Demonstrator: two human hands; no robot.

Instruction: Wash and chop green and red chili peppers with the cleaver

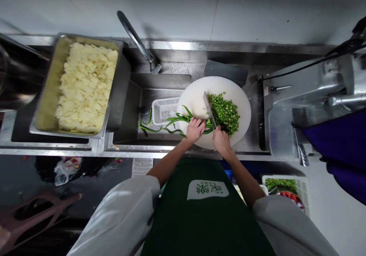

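A pale wall (177, 8) stands beyond the round white board (196, 90), opposite the person. Left of the board, a metal sink (166, 81) opens. Farther left of it, a deep metal pan (116, 96) holds a mound of thin pale slices (85, 88). Low to the board's near right, a white crate (304, 185) holds chopped greens (281, 183) and something red (289, 195). Heaped right of the board's middle are chopped peppers (225, 113). A perforated white basket (166, 110) sits at the board's left edge. The knife (209, 110) is on the board, beside the heap; its long axis runs away from the person, tip toward the wall and slightly left. The right hand (221, 140), at the board's near side, is wrapped around the handle. The left hand (196, 129), fingers bent, presses long green peppers (182, 117) onto the board; they lie roughly crosswise to the blade.
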